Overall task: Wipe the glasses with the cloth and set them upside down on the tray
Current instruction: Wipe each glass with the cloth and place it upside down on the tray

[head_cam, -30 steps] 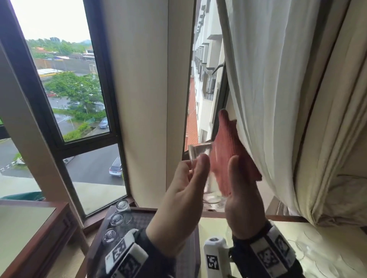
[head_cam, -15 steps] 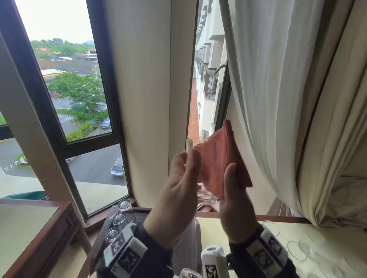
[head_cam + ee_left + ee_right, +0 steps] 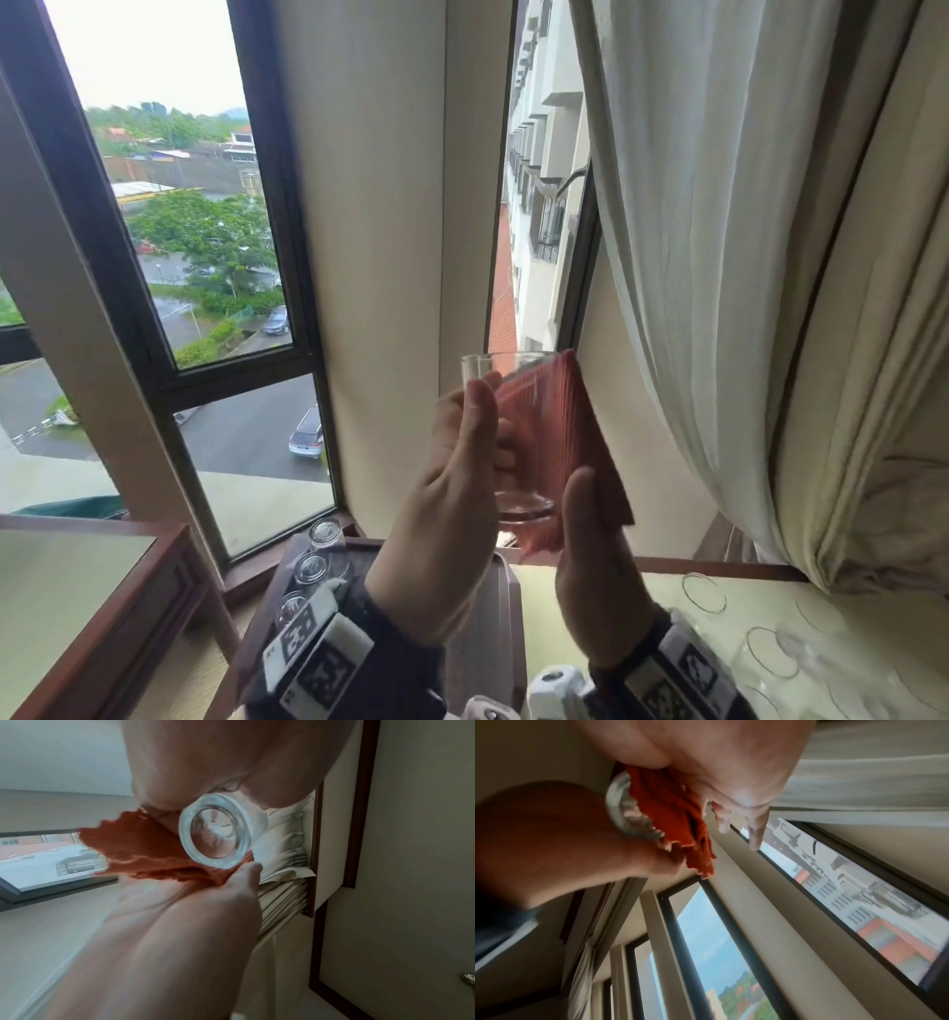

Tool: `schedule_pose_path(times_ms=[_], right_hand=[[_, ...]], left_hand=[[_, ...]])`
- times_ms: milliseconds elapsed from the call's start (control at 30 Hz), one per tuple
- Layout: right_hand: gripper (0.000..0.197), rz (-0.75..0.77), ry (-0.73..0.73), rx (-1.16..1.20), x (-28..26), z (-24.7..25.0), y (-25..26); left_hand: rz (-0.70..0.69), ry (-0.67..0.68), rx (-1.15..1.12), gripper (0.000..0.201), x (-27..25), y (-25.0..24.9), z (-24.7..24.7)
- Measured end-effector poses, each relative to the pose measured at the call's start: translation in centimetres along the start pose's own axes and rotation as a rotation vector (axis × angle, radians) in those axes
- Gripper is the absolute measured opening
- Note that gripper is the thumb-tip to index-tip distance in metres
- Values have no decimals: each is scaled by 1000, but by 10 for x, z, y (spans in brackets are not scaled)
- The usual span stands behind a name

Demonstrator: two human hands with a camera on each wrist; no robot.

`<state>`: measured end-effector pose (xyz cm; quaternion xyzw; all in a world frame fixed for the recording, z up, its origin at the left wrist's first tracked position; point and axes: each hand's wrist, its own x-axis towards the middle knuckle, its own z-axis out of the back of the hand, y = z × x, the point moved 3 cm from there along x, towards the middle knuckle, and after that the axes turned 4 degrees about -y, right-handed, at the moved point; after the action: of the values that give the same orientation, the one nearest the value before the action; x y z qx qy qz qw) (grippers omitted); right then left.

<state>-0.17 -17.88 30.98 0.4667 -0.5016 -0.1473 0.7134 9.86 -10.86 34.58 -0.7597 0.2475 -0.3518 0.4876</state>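
Note:
My left hand (image 3: 475,411) holds a clear glass (image 3: 488,370) upright at chest height before the window, thumb on its near side. A red ribbed cloth (image 3: 557,442) covers the glass's right side, and my right hand (image 3: 585,514) grips it there with the thumb in front. The left wrist view looks up at the thick glass base (image 3: 218,833) with the cloth (image 3: 144,850) beside it. In the right wrist view the cloth (image 3: 677,809) is pressed against the glass (image 3: 618,809). Low at the left lies the dark tray (image 3: 493,616).
Three glasses (image 3: 310,568) stand upside down in a row on the tray's left side. Several more glasses (image 3: 770,652) stand on the pale glass-topped table (image 3: 590,580) at the right. A curtain (image 3: 719,257) hangs close on the right. A wooden table (image 3: 102,591) is at the left.
The cloth has slid down the side of the glass, so its top corner now sits level with the rim. Both hands stay on the glass.

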Motion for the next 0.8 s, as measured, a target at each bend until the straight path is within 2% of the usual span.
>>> schedule_pose_path(times_ms=[33,133,167,233,267,333,400,467,533,600,667,700,767,800], right_hand=[[70,-113,31,87,8,1,2],[80,-186,69,163,22,4,16],[75,-91,82,130,23,2,26],[58,238,145,-1,13,-8,41],[56,318,167,-42,3,-13,40],[59,340,177,-43,-12,-18,31],[59,338,172,-38,-24,-18,19],[53,295,87,9,-33,-16,7],[53,95,-29,118,-27,-11,5],[55,-82,-40,128,-13,-3,12],[39,-163,2,141,6,11,24],[39,-203,27,171,14,14,37],[61,-111,86,158,20,11,48],[63,-21,99,126,18,8,48]], left_hand=[[-6,12,12,50,-3,6,-2],[12,-26,60,51,-5,14,-5],[26,-48,58,55,-4,15,-5],[72,-50,44,64,1,11,-6],[78,-57,24,65,5,6,-4],[106,-79,-72,63,12,-8,2],[82,-83,-71,76,18,-17,7],[56,-30,21,97,16,-20,5],[79,12,95,105,9,-13,0],[56,35,130,92,-2,-4,-4],[37,38,209,74,-11,5,-9],[41,40,230,67,-14,7,-12],[53,43,190,56,-15,9,-17],[59,39,167,57,-13,8,-17]])
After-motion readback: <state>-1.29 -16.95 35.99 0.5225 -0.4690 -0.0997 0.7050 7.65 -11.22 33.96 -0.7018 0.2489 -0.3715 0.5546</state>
